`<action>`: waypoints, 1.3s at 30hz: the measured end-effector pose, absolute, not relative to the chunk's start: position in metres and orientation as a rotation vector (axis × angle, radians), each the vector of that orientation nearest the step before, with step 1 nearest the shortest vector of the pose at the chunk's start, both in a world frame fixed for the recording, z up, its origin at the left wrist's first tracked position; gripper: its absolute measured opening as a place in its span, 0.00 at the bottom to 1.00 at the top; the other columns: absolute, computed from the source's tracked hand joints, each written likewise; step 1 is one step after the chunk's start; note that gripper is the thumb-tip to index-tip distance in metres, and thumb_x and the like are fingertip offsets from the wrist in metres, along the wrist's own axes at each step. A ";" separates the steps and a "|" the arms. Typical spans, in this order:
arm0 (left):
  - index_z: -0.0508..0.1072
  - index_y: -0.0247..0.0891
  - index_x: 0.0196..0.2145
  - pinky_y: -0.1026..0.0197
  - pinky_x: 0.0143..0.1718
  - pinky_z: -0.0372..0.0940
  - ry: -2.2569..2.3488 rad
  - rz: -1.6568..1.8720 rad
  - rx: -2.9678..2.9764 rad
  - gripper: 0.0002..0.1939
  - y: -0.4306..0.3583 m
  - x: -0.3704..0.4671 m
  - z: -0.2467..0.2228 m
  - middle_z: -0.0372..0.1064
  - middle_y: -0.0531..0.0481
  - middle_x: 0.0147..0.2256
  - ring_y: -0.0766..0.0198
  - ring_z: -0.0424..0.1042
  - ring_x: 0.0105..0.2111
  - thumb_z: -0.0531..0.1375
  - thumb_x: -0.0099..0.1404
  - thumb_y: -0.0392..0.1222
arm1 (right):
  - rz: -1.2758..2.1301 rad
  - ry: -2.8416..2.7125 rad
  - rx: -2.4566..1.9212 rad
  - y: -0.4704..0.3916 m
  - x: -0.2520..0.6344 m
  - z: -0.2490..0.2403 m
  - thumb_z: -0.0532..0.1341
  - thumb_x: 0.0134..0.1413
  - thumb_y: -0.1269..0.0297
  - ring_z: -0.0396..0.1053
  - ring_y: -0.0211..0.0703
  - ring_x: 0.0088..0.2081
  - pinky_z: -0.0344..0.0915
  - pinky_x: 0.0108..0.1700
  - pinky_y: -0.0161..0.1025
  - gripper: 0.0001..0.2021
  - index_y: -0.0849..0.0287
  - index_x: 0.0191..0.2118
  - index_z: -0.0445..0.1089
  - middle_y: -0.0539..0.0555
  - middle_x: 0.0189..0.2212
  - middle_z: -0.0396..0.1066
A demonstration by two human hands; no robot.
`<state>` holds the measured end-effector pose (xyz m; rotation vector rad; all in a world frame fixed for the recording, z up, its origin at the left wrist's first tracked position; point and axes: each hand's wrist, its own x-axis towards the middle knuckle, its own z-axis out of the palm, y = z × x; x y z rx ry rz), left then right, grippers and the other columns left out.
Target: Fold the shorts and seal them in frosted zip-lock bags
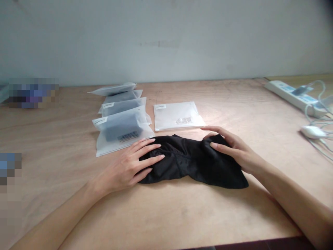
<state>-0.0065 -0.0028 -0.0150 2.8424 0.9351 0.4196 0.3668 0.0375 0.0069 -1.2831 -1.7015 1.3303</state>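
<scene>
A black fabric garment (179, 159) lies rumpled on the table in front of me, its exact kind not clear. My left hand (137, 161) rests on the garment's left end, fingers stretched out and spread over the cloth. At the upper right, my right hand (231, 147) grips the garment between thumb and fingers, and part of those fingers is hidden behind the fabric. Just beyond the cloth lies a flat frosted zip bag (174, 116) with a white label and small print. To its left, a filled frosted bag (121, 130) shows something dark inside.
Behind the filled bag, several similar bags (123, 107) overlap in a row toward the wall. A white power strip (293, 97) with plugs and cables stands at the right, near a white adapter (312, 132). Blurred objects (33, 93) sit at the left.
</scene>
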 end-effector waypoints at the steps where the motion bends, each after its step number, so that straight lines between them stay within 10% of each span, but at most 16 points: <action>1: 0.65 0.45 0.67 0.36 0.68 0.59 0.936 0.427 2.844 0.24 -0.003 -0.005 -0.015 0.58 0.43 0.69 0.47 0.53 0.71 0.54 0.76 0.36 | 1.342 -1.724 -1.248 0.035 0.365 0.008 0.67 0.61 0.52 0.73 0.44 0.43 0.69 0.41 0.36 0.23 0.42 0.61 0.70 0.51 0.49 0.75; 14: 0.63 0.46 0.69 0.36 0.72 0.52 0.910 0.456 2.788 0.25 -0.010 0.008 -0.019 0.55 0.44 0.70 0.48 0.48 0.73 0.54 0.76 0.37 | 1.761 -1.144 -0.990 0.021 0.313 0.036 0.72 0.54 0.63 0.74 0.36 0.37 0.71 0.37 0.29 0.26 0.43 0.58 0.71 0.48 0.43 0.76; 18: 0.44 0.47 0.75 0.38 0.73 0.49 0.978 0.491 2.603 0.34 -0.014 0.009 -0.018 0.46 0.43 0.73 0.48 0.45 0.74 0.54 0.78 0.46 | 1.773 -1.138 -0.929 0.018 0.286 0.029 0.71 0.55 0.65 0.75 0.35 0.41 0.71 0.41 0.28 0.25 0.44 0.58 0.71 0.48 0.44 0.76; 26: 0.23 0.50 0.75 0.29 0.71 0.42 0.938 0.844 2.222 0.44 -0.018 0.004 -0.017 0.24 0.41 0.76 0.40 0.38 0.75 0.43 0.75 0.69 | 1.727 -1.699 -0.638 0.006 0.262 0.004 0.57 0.70 0.61 0.62 0.51 0.68 0.69 0.63 0.54 0.34 0.40 0.74 0.43 0.57 0.74 0.50; 33: 0.48 0.52 0.74 0.38 0.71 0.53 1.151 0.833 2.395 0.35 -0.018 0.011 -0.015 0.21 0.45 0.76 0.43 0.43 0.74 0.55 0.75 0.35 | 0.652 -2.272 -0.674 0.002 0.270 -0.015 0.56 0.67 0.73 0.60 0.50 0.69 0.65 0.68 0.54 0.27 0.50 0.68 0.61 0.58 0.67 0.64; 39: 0.49 0.45 0.74 0.38 0.74 0.47 1.187 0.656 2.538 0.34 -0.016 0.009 -0.014 0.30 0.44 0.76 0.46 0.37 0.75 0.51 0.75 0.31 | 0.303 -2.675 -0.768 0.002 0.269 -0.019 0.57 0.70 0.62 0.46 0.58 0.75 0.52 0.72 0.62 0.30 0.59 0.73 0.54 0.64 0.73 0.53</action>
